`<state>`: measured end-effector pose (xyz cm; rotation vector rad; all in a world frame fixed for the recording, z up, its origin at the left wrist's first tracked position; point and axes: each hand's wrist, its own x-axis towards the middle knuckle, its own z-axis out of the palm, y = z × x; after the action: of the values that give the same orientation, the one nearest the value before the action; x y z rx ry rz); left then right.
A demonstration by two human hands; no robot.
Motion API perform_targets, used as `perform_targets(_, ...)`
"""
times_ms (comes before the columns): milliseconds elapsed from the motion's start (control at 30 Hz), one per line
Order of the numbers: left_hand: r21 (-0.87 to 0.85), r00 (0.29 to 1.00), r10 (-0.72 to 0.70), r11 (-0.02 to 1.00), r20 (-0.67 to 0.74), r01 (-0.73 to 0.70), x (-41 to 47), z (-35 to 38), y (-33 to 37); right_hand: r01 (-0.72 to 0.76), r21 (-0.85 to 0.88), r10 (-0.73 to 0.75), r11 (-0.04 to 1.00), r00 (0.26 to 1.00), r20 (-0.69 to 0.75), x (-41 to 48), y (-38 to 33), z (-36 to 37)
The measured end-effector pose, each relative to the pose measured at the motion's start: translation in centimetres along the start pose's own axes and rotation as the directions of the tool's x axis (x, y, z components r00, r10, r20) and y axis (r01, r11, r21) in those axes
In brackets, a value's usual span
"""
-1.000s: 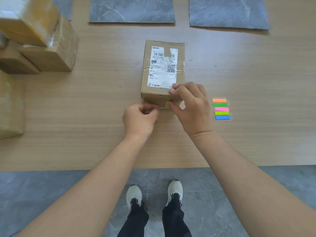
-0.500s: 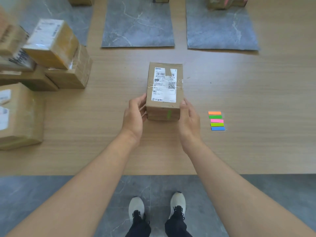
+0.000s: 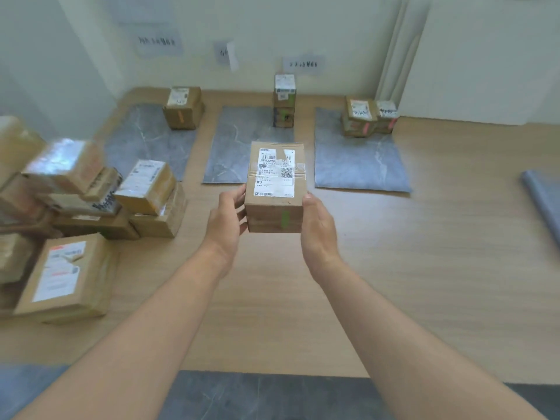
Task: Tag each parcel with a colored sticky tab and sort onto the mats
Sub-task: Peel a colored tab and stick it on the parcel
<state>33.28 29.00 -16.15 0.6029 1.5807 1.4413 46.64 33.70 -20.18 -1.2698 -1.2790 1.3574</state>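
A brown cardboard parcel (image 3: 274,189) with a white shipping label on top and a green sticky tab (image 3: 285,219) on its near face is held up off the wooden table. My left hand (image 3: 227,216) grips its left side and my right hand (image 3: 318,222) grips its right side. Behind it lie three grey mats: the left mat (image 3: 142,144) bears one orange-tabbed parcel (image 3: 182,108), the middle mat (image 3: 233,147) a stack of two green-tabbed parcels (image 3: 284,100), the right mat (image 3: 354,162) two pink-tabbed parcels (image 3: 368,118). The pad of sticky tabs is out of view.
A pile of several untagged parcels (image 3: 91,201) fills the table's left side. A larger labelled box (image 3: 65,277) lies at the near left. Paper signs (image 3: 303,64) hang on the wall behind the mats. Another grey mat edge (image 3: 542,195) shows at far right.
Both hands took the tagged parcel by its sides and lifted it off the table. The view tilted up, so the mats and wall came into sight and the tab pad left it.
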Motion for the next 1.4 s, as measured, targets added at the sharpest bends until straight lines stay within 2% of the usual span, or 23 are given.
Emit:
perform_targets(233,-0.020,0.993,0.117,0.993,0.002,-0.117,0.1,2.3,9.8,0.050,0.005,-0.050,0.999,0.998,0.040,3.7,-10.2,-0.5)
perform_targets(467,-0.010,0.990,0.137,0.990,-0.026,-0.138,3.9,2.5,13.4,0.071,0.005,-0.071,0.997,0.994,0.089,8.0,-13.9,1.2)
perform_targets(733,-0.019,0.996,0.081,0.997,-0.026,-0.081,14.7,0.3,12.7,-0.021,-0.036,0.026,0.999,0.990,0.139,16.7,-11.3,7.3)
perform_targets(1067,-0.047,1.000,-0.026,0.999,0.009,0.027,34.0,-1.4,10.7,-0.199,-0.083,0.204,0.976,0.977,0.059,31.3,-6.7,16.9)
perform_targets(1400,-0.023,0.999,-0.047,0.999,0.016,0.047,48.5,0.7,8.1,-0.249,-0.016,0.250,0.968,0.968,0.017,44.8,-0.9,21.9)
